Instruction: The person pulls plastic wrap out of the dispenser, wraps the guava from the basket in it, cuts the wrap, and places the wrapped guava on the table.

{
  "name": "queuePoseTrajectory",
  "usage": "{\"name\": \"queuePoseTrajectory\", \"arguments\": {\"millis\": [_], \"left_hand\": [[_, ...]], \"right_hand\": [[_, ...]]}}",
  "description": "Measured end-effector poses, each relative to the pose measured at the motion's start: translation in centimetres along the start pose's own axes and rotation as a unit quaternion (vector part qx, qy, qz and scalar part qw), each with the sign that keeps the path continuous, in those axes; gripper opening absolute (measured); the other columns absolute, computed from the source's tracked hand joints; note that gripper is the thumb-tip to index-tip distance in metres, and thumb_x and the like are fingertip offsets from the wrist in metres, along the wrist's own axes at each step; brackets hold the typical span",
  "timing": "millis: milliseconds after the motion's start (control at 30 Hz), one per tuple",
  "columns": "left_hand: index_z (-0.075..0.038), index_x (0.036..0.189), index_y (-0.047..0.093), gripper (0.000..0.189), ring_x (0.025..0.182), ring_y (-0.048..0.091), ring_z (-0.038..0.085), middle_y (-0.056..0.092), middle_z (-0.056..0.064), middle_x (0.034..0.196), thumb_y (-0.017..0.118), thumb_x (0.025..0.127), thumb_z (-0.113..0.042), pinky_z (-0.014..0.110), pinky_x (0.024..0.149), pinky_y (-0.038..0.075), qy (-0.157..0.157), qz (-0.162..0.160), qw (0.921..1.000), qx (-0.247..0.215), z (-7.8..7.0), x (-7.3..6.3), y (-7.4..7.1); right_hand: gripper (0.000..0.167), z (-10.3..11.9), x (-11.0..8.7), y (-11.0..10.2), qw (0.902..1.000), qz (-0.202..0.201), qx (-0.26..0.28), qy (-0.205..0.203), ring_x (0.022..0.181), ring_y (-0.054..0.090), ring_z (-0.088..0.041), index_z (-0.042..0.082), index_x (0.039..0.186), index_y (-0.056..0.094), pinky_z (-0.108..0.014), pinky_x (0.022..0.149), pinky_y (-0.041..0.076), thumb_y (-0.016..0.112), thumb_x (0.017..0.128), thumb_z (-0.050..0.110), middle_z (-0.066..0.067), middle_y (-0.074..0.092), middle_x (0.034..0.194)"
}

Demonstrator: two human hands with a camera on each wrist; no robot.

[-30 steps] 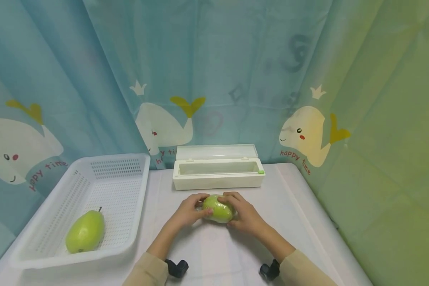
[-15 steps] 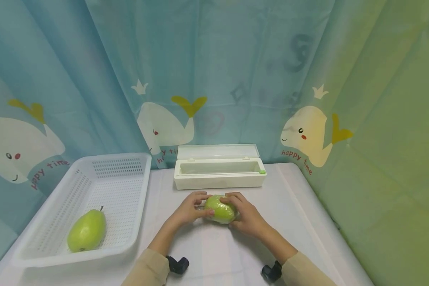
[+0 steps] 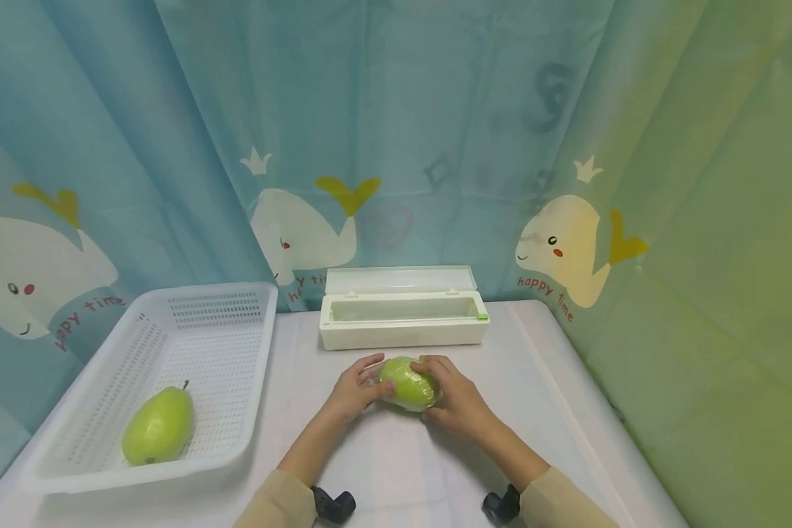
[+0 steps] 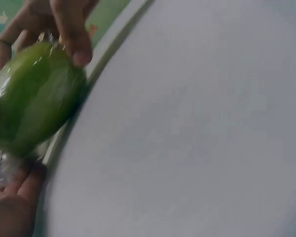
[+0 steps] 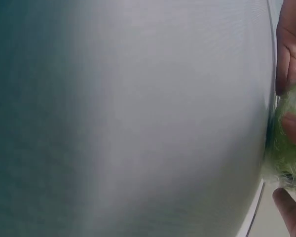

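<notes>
A green pear wrapped in clear film (image 3: 407, 382) lies at the middle of the white table (image 3: 554, 381), held between both hands. My left hand (image 3: 355, 389) grips its left end, thumb on top. My right hand (image 3: 450, 396) curls over its right side. In the left wrist view the wrapped pear (image 4: 32, 98) shows shiny film, with fingers (image 4: 71, 34) of the other hand over its top. The right wrist view catches only an edge of the pear (image 5: 288, 143) and fingers (image 5: 288, 49).
A white perforated basket (image 3: 171, 323) stands at the left with a bare green pear (image 3: 157, 427) in it. An open white film dispenser box (image 3: 402, 319) sits behind the hands. A whale-print curtain (image 3: 396, 147) closes off the back and right.
The wrapped pear and both hands have shifted slightly away from me and turned a little; the left hand's fingers have moved round the pear's end.
</notes>
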State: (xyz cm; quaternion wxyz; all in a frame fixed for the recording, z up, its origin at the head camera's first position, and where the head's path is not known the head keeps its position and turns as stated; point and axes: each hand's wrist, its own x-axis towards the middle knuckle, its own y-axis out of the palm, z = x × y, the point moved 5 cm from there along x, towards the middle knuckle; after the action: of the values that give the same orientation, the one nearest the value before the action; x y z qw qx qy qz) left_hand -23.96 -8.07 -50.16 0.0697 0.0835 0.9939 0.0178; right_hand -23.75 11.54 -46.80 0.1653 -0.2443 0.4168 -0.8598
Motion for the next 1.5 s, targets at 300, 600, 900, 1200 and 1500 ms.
{"name": "queuePoseTrajectory", "arguments": {"millis": [300, 600, 900, 1200, 1500], "left_hand": [[-0.006, 0.159, 0.016, 0.077, 0.153, 0.005, 0.036, 0.01, 0.021, 0.165, 0.025, 0.103, -0.058, 0.05, 0.123, 0.004, -0.023, -0.012, 0.9659, -0.257, 0.5, -0.1, 3.7], [-0.003, 0.148, 0.034, 0.07, 0.149, 0.019, 0.036, 0.033, 0.018, 0.154, 0.029, 0.104, -0.057, 0.052, 0.123, 0.007, -0.052, -0.103, 0.9729, -0.2, 0.0, 0.6, 5.4], [-0.01, 0.127, 0.052, 0.037, 0.125, 0.047, 0.028, 0.053, 0.009, 0.129, 0.036, 0.104, -0.034, 0.052, 0.112, 0.032, -0.037, -0.151, 0.9848, -0.077, -0.8, -0.1, 5.7], [-0.011, 0.119, 0.062, 0.056, 0.106, 0.054, 0.02, 0.061, 0.005, 0.114, 0.035, 0.103, -0.057, 0.036, 0.093, 0.044, 0.013, -0.147, 0.989, 0.004, -1.9, -0.3, 6.8], [-0.006, 0.118, 0.069, 0.043, 0.113, 0.06, 0.028, 0.069, 0.01, 0.117, 0.04, 0.104, -0.034, 0.046, 0.104, 0.043, 0.033, -0.154, 0.9865, 0.047, -2.3, -0.1, 6.9]], "right_hand": [[0.087, -0.3, -0.1, -0.4, 0.9997, -0.015, -0.01, 0.019, 0.133, 0.051, -0.028, 0.016, 0.136, 0.052, -0.049, 0.109, 0.043, 0.095, 0.06, 0.011, -0.004, 0.052, 0.14], [0.081, 0.2, -0.7, -0.8, 0.9986, -0.018, -0.047, 0.017, 0.106, 0.064, -0.03, 0.012, 0.128, 0.053, -0.046, 0.084, 0.056, 0.095, 0.059, 0.012, -0.005, 0.052, 0.13], [0.089, 1.8, -0.5, -1.8, 0.989, 0.014, -0.147, 0.007, 0.064, 0.049, -0.011, 0.022, 0.135, 0.049, -0.028, 0.056, 0.046, 0.095, 0.06, 0.04, 0.002, 0.05, 0.105], [0.115, 2.2, -0.3, -2.1, 0.9896, 0.021, -0.141, 0.02, 0.071, 0.041, -0.012, 0.027, 0.148, 0.045, -0.027, 0.058, 0.04, 0.097, 0.048, 0.046, -0.001, 0.039, 0.096], [0.115, 2.3, -0.8, -1.0, 0.9871, -0.01, -0.156, 0.033, 0.08, 0.037, -0.016, 0.02, 0.14, 0.046, -0.028, 0.056, 0.039, 0.099, 0.041, 0.047, -0.002, 0.035, 0.091]]}}
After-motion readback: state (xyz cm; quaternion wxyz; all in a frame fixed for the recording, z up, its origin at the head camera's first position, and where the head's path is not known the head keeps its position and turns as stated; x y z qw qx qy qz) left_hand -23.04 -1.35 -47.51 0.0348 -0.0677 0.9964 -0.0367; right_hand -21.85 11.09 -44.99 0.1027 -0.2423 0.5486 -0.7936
